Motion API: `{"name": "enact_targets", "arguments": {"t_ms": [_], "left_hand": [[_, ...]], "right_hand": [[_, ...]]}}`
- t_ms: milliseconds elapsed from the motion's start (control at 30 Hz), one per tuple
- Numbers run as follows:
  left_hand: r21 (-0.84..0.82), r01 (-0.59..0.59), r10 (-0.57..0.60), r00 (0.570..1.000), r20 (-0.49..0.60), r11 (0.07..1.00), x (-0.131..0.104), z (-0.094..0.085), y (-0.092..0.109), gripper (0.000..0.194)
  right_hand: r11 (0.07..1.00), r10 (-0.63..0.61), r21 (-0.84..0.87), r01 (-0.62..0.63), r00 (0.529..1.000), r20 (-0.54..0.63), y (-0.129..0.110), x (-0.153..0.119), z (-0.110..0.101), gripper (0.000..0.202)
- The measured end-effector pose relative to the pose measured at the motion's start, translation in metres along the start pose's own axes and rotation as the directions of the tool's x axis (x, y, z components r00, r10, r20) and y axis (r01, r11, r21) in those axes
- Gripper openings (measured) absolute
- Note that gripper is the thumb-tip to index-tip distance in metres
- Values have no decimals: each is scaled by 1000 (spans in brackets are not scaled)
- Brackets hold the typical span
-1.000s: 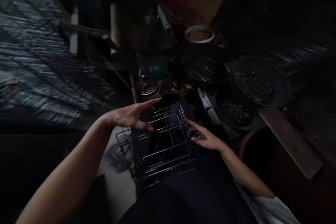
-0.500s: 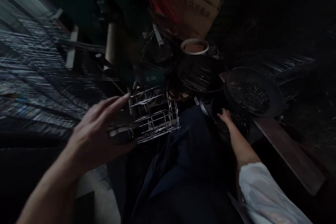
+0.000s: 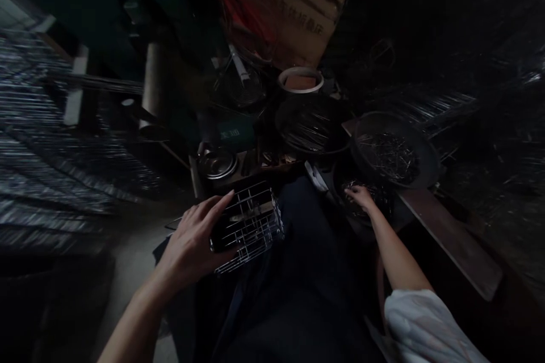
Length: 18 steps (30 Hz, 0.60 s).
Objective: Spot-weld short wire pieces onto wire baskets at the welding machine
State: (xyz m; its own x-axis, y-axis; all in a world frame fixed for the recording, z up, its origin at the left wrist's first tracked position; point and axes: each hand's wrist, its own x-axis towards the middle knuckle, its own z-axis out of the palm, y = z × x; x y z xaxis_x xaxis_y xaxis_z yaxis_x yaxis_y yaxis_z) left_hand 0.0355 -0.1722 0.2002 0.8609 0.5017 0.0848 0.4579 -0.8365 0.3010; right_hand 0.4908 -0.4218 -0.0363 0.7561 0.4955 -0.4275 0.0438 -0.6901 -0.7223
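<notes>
While my left hand (image 3: pixel 187 241), spread wide, grips the wire rack (image 3: pixel 255 221) over the lap (image 3: pixel 298 283) | my right hand (image 3: pixel 361 196) sits half-curled in a dark pan (image 3: pixel 339 190) of wire pieces (image 3: pixel 380 191) | I can't tell its hold

head camera | above the lap (image 3: pixel 293 283) | facing forward and down | close

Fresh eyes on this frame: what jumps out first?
Probably the shiny wire rack, low and left of centre, with the left hand at its left end. Next, the right hand, down at a dark pan right of centre. Against the gloom, the brown cardboard with dark printing also stands out at the top middle, red material along its left side.
</notes>
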Motion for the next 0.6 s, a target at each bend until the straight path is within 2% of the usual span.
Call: {"name": "enact_targets", "arguments": {"t_ms": [167, 333, 600], "left_hand": [[-24, 2, -3, 1000, -16, 1000, 0, 2, -1, 94], [-24, 18, -18, 1000, -15, 1000, -3, 4, -3, 91], [-40, 31, -32, 999, -25, 999, -4, 7, -7, 93]], "right_hand": [[983, 7, 182, -17, 998, 57, -9, -8, 4, 23], [956, 4, 293, -33, 995, 98, -17, -14, 11, 19], [968, 11, 249, -26, 998, 61, -18, -16, 14, 22]]}}
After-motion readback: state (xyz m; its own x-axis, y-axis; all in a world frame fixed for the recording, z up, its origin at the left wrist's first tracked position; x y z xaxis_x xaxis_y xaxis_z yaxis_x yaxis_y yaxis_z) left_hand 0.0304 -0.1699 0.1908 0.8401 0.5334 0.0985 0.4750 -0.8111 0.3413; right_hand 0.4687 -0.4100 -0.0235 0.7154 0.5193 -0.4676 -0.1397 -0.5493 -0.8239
